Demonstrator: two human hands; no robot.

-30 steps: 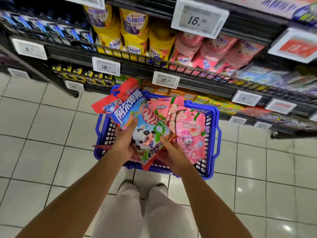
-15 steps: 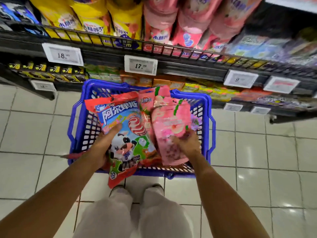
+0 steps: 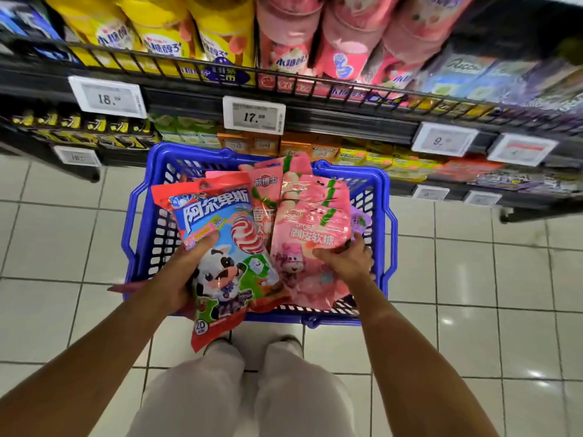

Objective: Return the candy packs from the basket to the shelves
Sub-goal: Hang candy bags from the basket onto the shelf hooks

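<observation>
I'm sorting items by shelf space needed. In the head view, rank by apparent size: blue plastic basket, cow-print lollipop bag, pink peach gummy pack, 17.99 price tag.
1. Blue plastic basket
2. Cow-print lollipop bag
3. Pink peach gummy pack, slightly smaller
4. 17.99 price tag

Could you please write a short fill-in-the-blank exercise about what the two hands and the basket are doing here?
1. The left hand grips the candy pack with a cartoon ____ on it.
2. The right hand holds a ____ candy pack.
3. The basket is ____ in colour.
4. The price tag directly above the basket starts with the number ____.

Missing words: cow; pink; blue; 17
</observation>
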